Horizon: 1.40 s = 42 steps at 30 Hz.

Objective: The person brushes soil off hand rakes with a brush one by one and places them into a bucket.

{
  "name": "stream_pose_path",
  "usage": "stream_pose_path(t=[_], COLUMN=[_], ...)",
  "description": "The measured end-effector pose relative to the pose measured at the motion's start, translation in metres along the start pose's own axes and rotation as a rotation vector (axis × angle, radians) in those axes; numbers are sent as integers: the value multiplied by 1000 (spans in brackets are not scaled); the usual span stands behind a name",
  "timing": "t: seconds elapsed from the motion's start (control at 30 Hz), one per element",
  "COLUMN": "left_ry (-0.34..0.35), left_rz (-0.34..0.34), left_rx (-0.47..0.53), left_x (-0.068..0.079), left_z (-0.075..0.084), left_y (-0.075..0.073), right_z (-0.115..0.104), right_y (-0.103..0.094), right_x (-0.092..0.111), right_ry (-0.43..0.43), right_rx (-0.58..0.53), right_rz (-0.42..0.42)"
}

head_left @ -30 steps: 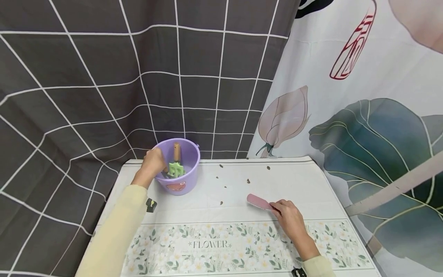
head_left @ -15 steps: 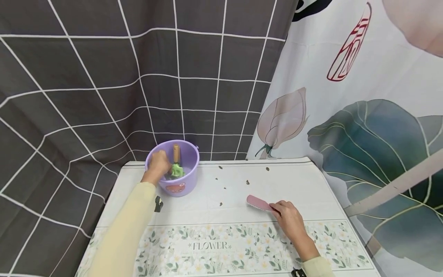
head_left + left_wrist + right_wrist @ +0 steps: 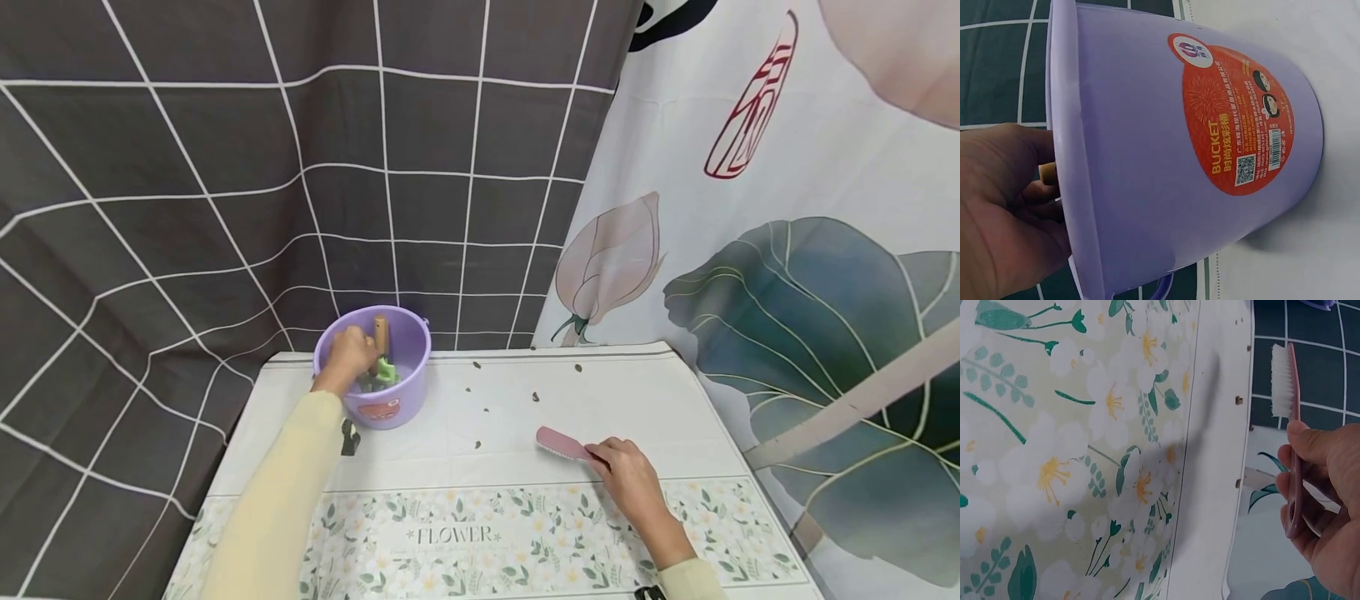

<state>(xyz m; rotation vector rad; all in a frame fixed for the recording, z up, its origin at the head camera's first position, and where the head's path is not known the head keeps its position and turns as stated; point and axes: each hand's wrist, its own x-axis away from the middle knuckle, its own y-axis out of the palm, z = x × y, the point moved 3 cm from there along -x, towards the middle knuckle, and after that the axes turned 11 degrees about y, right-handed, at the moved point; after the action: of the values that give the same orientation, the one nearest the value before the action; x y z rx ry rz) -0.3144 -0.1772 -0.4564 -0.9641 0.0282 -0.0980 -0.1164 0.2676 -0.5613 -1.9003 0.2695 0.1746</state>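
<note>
A purple bucket (image 3: 390, 404) stands at the back left of the table, with a green toy rake (image 3: 387, 372) leaning inside, its wooden handle (image 3: 382, 335) upright. My left hand (image 3: 349, 358) reaches over the near rim into the bucket. In the left wrist view its fingers curl about the end of a wooden handle (image 3: 1049, 174); what lies below is hidden by the bucket wall. My right hand (image 3: 628, 477) grips a pink brush (image 3: 562, 443) by its handle, above the table's right half. White bristles (image 3: 1282, 381) show in the right wrist view.
Several small dark brown bits, one of them a crumb (image 3: 536, 397), lie scattered on the white tabletop (image 3: 450, 462) between bucket and brush. A floral band (image 3: 450, 558) crosses the table front. Behind hang a grey gridded curtain (image 3: 427, 208) and a white flowered curtain (image 3: 645, 133).
My left hand has moved from the bucket's left rim inward and right, close to the upright handle. The green rake has shifted and is partly covered. The right hand stays with the brush.
</note>
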Motion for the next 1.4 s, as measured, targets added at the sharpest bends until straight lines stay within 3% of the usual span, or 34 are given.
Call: stream_pose_path(t=[0.37, 0.73, 0.97, 1.17, 1.4], left_ry=[51, 128, 232, 343, 566], left_rz=[67, 74, 174, 215, 327], left_rx=[2, 42, 98, 114, 99], left_x=[-3, 14, 43, 71, 104], left_z=[-5, 4, 18, 24, 30], left_y=[-5, -14, -10, 0, 19], right_z=[-1, 2, 3, 3, 0], right_y=[0, -4, -7, -6, -2], right_x=[-1, -6, -8, -5, -1], right_ry=[-11, 26, 49, 50, 4], right_rx=[0, 0, 16, 10, 24], right_rz=[12, 20, 48, 114, 184])
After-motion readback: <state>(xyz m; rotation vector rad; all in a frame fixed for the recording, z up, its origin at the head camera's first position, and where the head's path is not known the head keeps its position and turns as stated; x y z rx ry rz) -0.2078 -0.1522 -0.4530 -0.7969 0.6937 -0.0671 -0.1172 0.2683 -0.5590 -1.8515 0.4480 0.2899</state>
